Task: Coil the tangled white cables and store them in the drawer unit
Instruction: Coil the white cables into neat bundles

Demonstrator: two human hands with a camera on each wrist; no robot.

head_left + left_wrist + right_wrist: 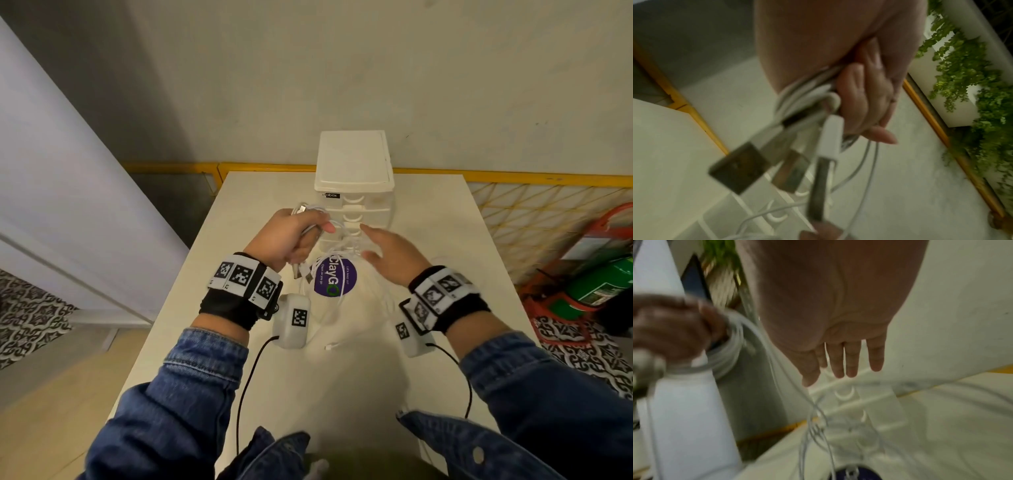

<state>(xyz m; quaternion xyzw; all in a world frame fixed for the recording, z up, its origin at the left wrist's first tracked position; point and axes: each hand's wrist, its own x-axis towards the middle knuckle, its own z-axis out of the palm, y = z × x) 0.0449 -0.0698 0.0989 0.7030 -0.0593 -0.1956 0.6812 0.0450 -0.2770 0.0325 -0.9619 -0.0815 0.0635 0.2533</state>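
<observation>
Table, white, bears the drawer unit; left hand clamps white cables, right hand spread.

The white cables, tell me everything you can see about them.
The white cables are thin, smooth and plastic-looking, with metal USB plugs at their ends. Part of them is gathered into loops that the left hand grips, its fingers curled round the bundle, plugs dangling below. The rest trails loose and tangled down onto the table, across a purple sticker, in front of the drawer unit. The open right hand hovers beside them.
</observation>
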